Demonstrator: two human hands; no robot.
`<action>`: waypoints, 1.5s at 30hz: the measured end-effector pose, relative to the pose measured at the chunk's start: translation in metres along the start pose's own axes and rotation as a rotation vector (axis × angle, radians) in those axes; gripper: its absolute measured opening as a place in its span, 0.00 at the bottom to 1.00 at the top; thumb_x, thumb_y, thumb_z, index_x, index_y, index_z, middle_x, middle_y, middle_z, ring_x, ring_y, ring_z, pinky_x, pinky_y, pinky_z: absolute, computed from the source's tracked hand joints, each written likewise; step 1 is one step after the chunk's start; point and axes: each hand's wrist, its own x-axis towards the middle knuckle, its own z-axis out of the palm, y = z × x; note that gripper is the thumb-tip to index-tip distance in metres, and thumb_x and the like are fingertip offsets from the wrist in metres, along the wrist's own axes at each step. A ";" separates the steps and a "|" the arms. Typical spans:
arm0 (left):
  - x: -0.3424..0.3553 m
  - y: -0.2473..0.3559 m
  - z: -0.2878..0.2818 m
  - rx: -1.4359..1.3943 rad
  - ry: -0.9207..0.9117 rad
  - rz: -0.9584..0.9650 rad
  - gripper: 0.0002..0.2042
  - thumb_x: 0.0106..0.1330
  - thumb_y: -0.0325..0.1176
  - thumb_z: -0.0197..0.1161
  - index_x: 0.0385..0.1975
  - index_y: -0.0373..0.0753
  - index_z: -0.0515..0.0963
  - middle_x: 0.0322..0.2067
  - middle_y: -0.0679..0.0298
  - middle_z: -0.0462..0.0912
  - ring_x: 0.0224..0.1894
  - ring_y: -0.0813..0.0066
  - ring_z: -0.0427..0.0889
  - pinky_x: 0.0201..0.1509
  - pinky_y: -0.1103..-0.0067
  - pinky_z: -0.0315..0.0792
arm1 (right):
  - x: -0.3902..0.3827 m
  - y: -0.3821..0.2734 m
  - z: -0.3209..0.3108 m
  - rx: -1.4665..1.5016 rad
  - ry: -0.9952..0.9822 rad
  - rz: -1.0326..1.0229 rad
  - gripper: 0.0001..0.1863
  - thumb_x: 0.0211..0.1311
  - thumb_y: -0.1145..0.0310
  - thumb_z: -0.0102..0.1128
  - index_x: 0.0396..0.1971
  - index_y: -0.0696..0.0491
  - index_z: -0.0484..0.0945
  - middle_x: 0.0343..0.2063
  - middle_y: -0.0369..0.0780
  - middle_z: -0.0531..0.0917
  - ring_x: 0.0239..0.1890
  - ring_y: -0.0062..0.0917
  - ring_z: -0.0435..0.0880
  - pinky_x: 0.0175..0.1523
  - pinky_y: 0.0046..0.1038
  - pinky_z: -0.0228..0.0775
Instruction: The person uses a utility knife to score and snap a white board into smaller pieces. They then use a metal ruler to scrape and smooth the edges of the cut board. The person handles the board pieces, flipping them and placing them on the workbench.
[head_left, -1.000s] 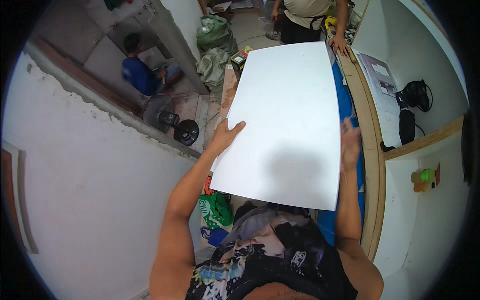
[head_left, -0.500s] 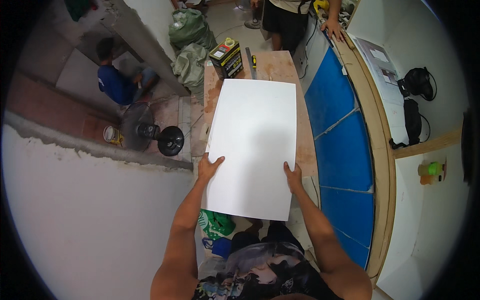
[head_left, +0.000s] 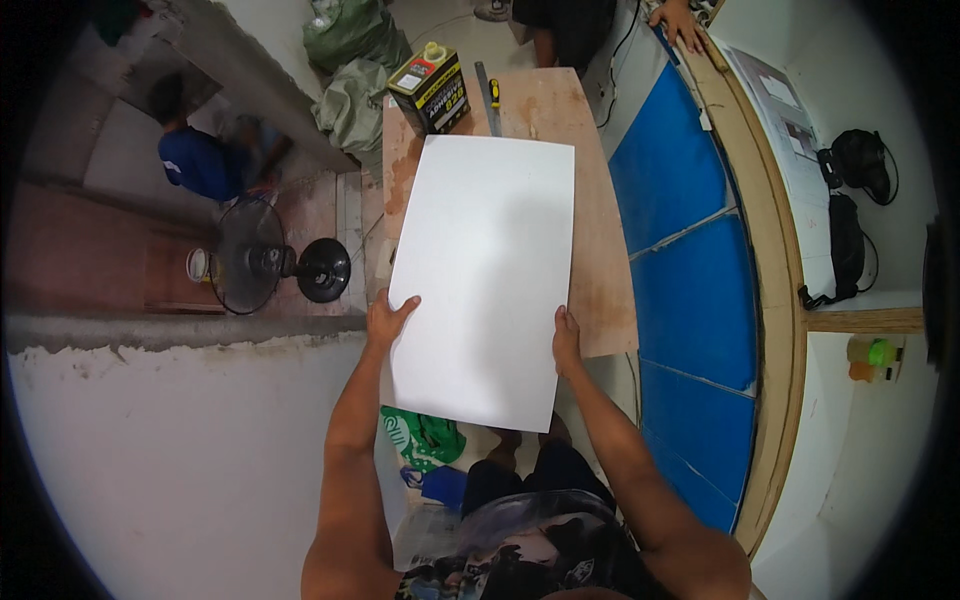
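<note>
A large white rectangular board (head_left: 480,280) lies over the wooden table top (head_left: 602,270), its near end reaching past the table's front edge. My left hand (head_left: 389,318) grips its left edge, thumb on the upper face and fingers hidden below. Opposite, my right hand (head_left: 567,342) clasps the right edge, with the thumb pointing away from me. Beyond the board's far end stands a black and yellow rectangular can (head_left: 428,92) with a pale cap. Beside the can are a metal straightedge (head_left: 482,88) and a yellow-and-black cutter knife (head_left: 494,93).
Blue panels in a wooden frame (head_left: 785,300) run along the right. A person's hand (head_left: 680,22) rests on its far end. At left are a floor fan (head_left: 322,270), a crouching person in blue (head_left: 200,160) and a low wall (head_left: 200,400). Green sacks (head_left: 350,35) sit behind.
The board has shifted slightly left and toward the can, turning a little, with both hands still on its edges. The whole view has also moved, and the standing person shows less.
</note>
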 end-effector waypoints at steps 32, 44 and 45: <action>-0.256 0.079 0.283 -1.569 -0.320 -0.947 0.25 0.75 0.52 0.44 0.59 0.37 0.70 0.54 0.57 0.77 0.56 0.63 0.76 0.61 0.64 0.71 | -0.025 -0.085 0.002 0.193 -0.042 0.263 0.36 0.74 0.43 0.41 0.64 0.61 0.64 0.58 0.49 0.75 0.58 0.37 0.76 0.60 0.43 0.74; -0.289 -0.049 0.049 -1.809 0.177 -0.837 0.50 0.60 0.78 0.39 0.69 0.38 0.56 0.65 0.50 0.63 0.68 0.52 0.61 0.72 0.58 0.53 | 0.000 0.001 0.003 0.315 -0.145 0.231 0.37 0.72 0.38 0.42 0.64 0.56 0.64 0.57 0.46 0.75 0.58 0.36 0.76 0.62 0.43 0.71; -0.282 -0.048 0.035 -1.765 0.159 -0.796 0.51 0.60 0.78 0.40 0.68 0.35 0.56 0.63 0.49 0.65 0.67 0.52 0.61 0.72 0.58 0.52 | 0.013 0.022 0.000 0.284 -0.121 0.183 0.38 0.71 0.38 0.42 0.64 0.56 0.64 0.57 0.46 0.75 0.59 0.36 0.75 0.63 0.42 0.70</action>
